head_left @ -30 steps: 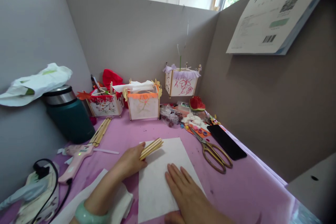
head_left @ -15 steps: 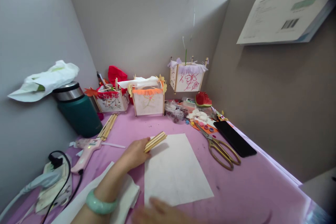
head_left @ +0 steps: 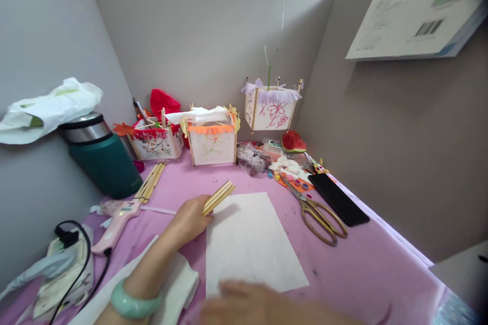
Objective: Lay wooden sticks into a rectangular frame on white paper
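Note:
My left hand [head_left: 190, 219], with a pale green bangle [head_left: 134, 303] on its wrist, is closed around a short bundle of thin wooden sticks [head_left: 218, 197]. The sticks' free ends point up and right, above the top left corner of a blank white sheet of paper [head_left: 253, 241]. At the bottom edge my right hand [head_left: 244, 304] is blurred by motion. Its fingers look stretched out to the left over the paper's near edge, and I see nothing in it. Part of this hand is cut off by the frame.
Left: a glue gun [head_left: 119, 223], more sticks [head_left: 151, 183], a power strip [head_left: 68, 271], a teal bottle [head_left: 104, 162] and white cloth [head_left: 179, 279]. Right: scissors [head_left: 316, 216] and a black phone [head_left: 339, 200]. Behind: paper lanterns [head_left: 213, 147], one of them hanging [head_left: 272, 109].
The whole view has shifted slightly, so most things sit a little further left. My right hand has moved slightly right over the paper's near edge. My left hand still grips the sticks.

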`<state>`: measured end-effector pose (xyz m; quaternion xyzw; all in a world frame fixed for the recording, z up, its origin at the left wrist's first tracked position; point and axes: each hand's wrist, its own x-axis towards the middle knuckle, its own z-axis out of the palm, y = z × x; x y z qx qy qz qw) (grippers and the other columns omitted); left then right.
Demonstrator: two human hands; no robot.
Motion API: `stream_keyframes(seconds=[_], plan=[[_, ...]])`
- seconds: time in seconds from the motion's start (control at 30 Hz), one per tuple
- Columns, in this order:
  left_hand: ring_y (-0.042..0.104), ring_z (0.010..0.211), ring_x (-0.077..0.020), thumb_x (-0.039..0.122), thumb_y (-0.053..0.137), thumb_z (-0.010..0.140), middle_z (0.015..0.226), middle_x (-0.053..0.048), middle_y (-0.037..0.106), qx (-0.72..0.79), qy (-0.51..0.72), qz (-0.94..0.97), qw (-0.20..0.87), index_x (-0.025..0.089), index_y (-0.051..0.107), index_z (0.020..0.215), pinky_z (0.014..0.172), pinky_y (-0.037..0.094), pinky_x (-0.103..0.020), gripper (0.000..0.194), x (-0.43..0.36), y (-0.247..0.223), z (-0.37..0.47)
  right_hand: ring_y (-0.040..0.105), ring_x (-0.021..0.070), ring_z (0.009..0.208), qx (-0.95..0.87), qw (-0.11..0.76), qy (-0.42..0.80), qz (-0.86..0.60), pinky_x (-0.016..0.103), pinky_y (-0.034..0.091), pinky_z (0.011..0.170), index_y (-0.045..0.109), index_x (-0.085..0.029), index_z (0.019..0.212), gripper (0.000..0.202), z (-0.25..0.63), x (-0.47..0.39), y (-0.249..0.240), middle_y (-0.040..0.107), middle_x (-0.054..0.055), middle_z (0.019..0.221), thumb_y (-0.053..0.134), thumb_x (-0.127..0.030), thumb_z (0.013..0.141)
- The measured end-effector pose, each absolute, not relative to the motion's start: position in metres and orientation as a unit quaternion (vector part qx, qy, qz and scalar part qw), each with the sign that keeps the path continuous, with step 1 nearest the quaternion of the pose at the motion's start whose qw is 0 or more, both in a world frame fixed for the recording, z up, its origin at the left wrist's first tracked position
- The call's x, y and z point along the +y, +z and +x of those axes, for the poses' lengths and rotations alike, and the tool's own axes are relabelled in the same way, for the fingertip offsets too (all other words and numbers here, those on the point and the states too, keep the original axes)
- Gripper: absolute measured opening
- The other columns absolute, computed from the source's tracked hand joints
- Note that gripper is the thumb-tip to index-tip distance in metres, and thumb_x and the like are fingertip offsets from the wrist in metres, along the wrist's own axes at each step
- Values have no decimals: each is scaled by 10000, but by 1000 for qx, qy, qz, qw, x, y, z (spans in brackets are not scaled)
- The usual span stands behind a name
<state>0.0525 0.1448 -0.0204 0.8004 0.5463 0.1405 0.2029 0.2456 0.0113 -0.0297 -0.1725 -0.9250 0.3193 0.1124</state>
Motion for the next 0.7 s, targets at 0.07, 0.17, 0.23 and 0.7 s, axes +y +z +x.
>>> stream_keyframes(seconds=[0.07, 0.17, 0.23, 0.7], plan=[[625, 914, -194, 151, 549, 664, 976, -13, 695, 532, 138, 809, 207, 237, 575, 1121, 767, 417, -236, 465, 145, -21, 52, 190, 180, 1373, -911, 108, 299, -263, 385, 140, 1132, 107, -251, 1461, 621, 263, 10, -20, 179, 59, 1501, 400, -396, 933], [626, 912, -200, 140, 560, 640, 977, -14, 696, 515, 107, 824, 210, 236, 581, 1103, 756, 416, -236, 474, 145, -22, 52, 179, 221, 1377, -912, 80, 272, -295, 399, 94, 1134, 188, -205, 1454, 696, 289, 20, -13, 202, 93, 1500, 481, -464, 879], [628, 889, -200, 143, 561, 642, 943, -9, 697, 508, 100, 829, 212, 240, 596, 1058, 727, 412, -234, 428, 145, -21, 52, 309, 207, 1328, -899, 118, 219, -361, 360, 187, 1110, 344, -198, 1406, 572, 303, 37, -13, 357, 81, 1446, 436, -447, 900], [630, 786, -207, 324, 495, 770, 813, -40, 680, 652, 167, 727, 135, 213, 573, 873, 636, 407, -258, 171, 159, -27, 55, 566, 177, 894, -688, 145, 19, -711, 260, 358, 721, 605, -174, 873, 185, 323, 137, -44, 631, 67, 954, 424, -213, 878]])
